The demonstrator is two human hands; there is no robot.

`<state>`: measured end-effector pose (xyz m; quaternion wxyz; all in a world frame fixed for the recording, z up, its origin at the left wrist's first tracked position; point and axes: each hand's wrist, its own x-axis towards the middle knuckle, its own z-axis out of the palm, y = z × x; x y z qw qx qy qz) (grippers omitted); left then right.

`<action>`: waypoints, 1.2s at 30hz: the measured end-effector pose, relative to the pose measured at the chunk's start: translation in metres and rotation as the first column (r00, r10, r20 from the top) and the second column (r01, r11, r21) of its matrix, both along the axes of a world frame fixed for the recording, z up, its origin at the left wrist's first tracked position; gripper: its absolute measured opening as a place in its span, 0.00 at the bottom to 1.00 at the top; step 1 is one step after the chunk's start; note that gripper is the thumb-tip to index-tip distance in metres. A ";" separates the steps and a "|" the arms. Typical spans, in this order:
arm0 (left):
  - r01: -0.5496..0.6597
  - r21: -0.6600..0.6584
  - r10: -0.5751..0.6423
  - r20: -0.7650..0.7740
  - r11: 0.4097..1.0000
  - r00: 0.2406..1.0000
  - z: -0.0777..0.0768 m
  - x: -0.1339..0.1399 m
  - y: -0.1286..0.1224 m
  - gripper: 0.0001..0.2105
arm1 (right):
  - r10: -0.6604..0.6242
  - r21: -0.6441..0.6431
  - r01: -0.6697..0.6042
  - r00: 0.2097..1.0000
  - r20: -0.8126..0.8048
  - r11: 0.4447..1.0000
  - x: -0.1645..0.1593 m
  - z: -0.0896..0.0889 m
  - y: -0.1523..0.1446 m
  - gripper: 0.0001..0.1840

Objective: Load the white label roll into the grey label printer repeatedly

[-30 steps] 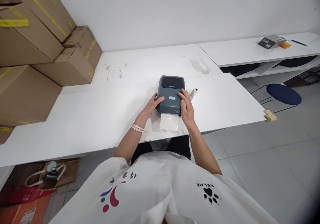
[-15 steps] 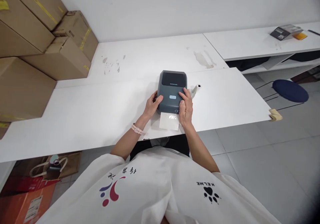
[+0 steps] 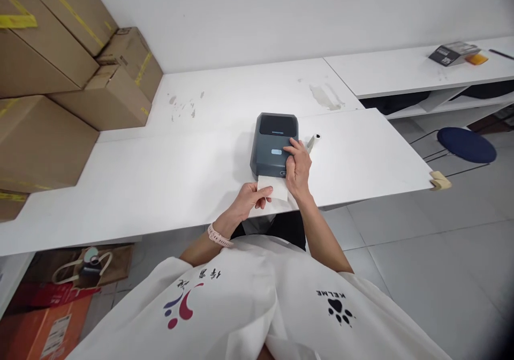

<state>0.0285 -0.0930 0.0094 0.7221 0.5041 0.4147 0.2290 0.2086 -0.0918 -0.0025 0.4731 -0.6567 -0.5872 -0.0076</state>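
A dark grey label printer (image 3: 265,157) stands on the white table, with a small light panel on its top. White label paper (image 3: 280,187) sticks out of its front, toward me. At the left edge of that paper, my left hand (image 3: 249,199) pinches it between thumb and fingers. My right hand (image 3: 299,170) is closed about the printer's right front corner, fingers bent on the top. Just beyond it, right of the printer, lies a small white roll (image 3: 314,142), partly hidden by the hand.
Cardboard boxes (image 3: 48,140) are stacked at the table's left end. A black box (image 3: 452,53) sits on the counter at the far right, above a blue stool (image 3: 466,145). A beige corner guard (image 3: 440,181) caps the table's right corner. Bags and an orange box (image 3: 44,322) are below at left.
My left hand has left the printer's left side, moved toward me, and taken hold of the paper's edge. My right hand stays at the printer's right corner.
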 end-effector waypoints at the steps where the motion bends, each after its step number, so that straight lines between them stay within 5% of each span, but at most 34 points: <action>1: 0.016 0.011 -0.015 -0.014 1.000 1.000 0.002 -0.002 0.000 0.21 | -0.002 -0.021 0.003 0.999 0.039 1.000 0.001 0.002 -0.001 0.21; 5: 0.027 0.068 -0.020 -0.102 0.997 0.995 -0.003 -0.016 -0.003 0.25 | 0.016 -0.113 0.004 0.984 0.178 0.994 0.005 0.008 -0.010 0.20; 8: -0.153 0.214 0.187 -0.148 0.965 0.971 -0.007 -0.027 0.007 0.24 | 0.001 -0.107 0.026 0.969 0.247 0.994 0.006 0.013 -0.013 0.19; 11: -0.324 0.380 0.385 -0.096 0.867 0.918 -0.004 -0.025 0.027 0.21 | 0.026 -0.105 0.009 0.946 0.322 0.994 0.004 0.024 -0.009 0.16; 15: -0.294 0.459 0.339 -0.016 0.839 0.941 0.000 -0.002 0.046 0.28 | 0.091 -0.130 -0.046 0.928 0.362 0.990 0.003 0.033 -0.003 0.15; 19: -0.267 0.410 0.275 0.041 0.872 0.961 -0.005 0.012 0.043 0.33 | 0.008 -0.122 0.022 0.970 0.242 0.992 0.001 0.012 -0.015 0.20; 24: -0.280 0.397 0.282 0.055 0.874 0.958 -0.016 0.006 0.039 0.34 | -0.088 -0.103 0.078 0.991 -0.098 0.992 -0.009 -0.016 -0.037 0.29; 30: -0.274 0.420 0.290 0.026 0.865 0.957 -0.014 0.005 0.036 0.33 | -0.029 -0.101 -0.006 0.940 -0.339 0.995 -0.012 -0.012 -0.041 0.31; 36: -0.283 0.460 0.279 0.079 0.842 0.957 0.016 0.005 0.046 0.32 | -0.003 -0.077 -0.018 0.964 -0.265 0.997 0.005 0.007 -0.032 0.30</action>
